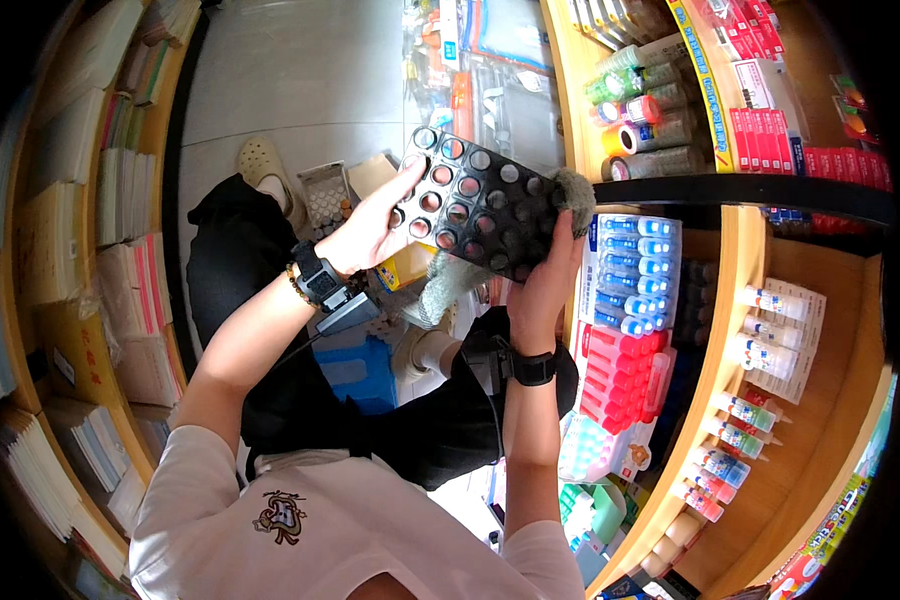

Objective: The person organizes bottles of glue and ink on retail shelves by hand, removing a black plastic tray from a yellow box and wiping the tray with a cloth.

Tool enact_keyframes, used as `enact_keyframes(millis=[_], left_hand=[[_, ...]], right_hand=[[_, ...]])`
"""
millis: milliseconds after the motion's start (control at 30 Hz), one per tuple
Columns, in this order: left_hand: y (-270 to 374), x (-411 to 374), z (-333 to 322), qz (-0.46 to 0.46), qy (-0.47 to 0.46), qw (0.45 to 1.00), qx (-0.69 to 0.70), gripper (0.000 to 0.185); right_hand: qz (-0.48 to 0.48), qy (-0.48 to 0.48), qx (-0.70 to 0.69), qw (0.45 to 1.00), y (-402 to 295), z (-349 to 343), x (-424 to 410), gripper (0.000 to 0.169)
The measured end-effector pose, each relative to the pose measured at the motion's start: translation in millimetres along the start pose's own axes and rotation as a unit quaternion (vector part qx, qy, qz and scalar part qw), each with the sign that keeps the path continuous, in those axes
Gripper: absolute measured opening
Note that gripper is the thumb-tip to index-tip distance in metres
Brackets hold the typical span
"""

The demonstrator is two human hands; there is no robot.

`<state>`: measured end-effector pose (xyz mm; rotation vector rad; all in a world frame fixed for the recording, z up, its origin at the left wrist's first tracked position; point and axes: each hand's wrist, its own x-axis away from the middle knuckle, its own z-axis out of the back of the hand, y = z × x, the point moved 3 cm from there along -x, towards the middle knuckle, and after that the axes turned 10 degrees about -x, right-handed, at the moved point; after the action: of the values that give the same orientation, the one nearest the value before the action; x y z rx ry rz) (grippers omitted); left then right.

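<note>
A black plastic tray with rows of round holes [487, 196] is held up before my chest, tilted down to the right. My left hand [375, 225] grips its left end, thumb on top and fingers underneath. My right hand [546, 281] has hold of the right end and also a grey-green cloth [574, 196], bunched over the tray's far right corner. Another part of the grey-green fabric hangs below the tray; whether it is the same piece cannot be seen. Through the holes on the left, bits of my fingers show.
Shelves of books and paper [131, 195] line the left. On the right, wooden shelves hold tape rolls [637, 139], packed blue glue sticks [634, 266], red sticks [619, 375] and glue bottles [769, 356]. A box of small round items [328, 196] and a blue plastic stool [356, 371] are below.
</note>
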<state>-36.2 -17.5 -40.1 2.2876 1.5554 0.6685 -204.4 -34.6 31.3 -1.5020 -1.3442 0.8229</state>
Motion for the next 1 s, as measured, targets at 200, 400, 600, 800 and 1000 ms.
enact_keyframes(millis=[200, 400, 600, 800, 1000], left_hand=[[23.3, -10.9, 12.4, -0.185, 0.184, 0.921, -0.291, 0.028], [4.5, 0.6, -10.5, -0.039, 0.093, 0.964, -0.245, 0.056], [-1.9, 1.0, -7.0, 0.071, -0.013, 0.99, 0.122, 0.044], [-4.2, 5.5, -6.5, 0.042, 0.001, 0.989, 0.143, 0.037], [-14.8, 24.1, -19.7, 0.07, -0.037, 0.996, -0.045, 0.041]], right_hand=[[0.129, -0.099, 0.189, 0.968, -4.2, -15.4, 6.1, 0.035], [0.221, -0.107, 0.316, 0.916, -5.2, -24.5, 14.7, 0.038], [0.304, -0.357, 0.428, 0.772, 48.3, -52.5, 56.8, 0.044], [0.226, -0.385, 0.395, 0.803, 55.2, -48.6, 43.4, 0.04], [0.169, -0.232, 0.438, 0.852, 45.3, -30.8, 7.5, 0.04]])
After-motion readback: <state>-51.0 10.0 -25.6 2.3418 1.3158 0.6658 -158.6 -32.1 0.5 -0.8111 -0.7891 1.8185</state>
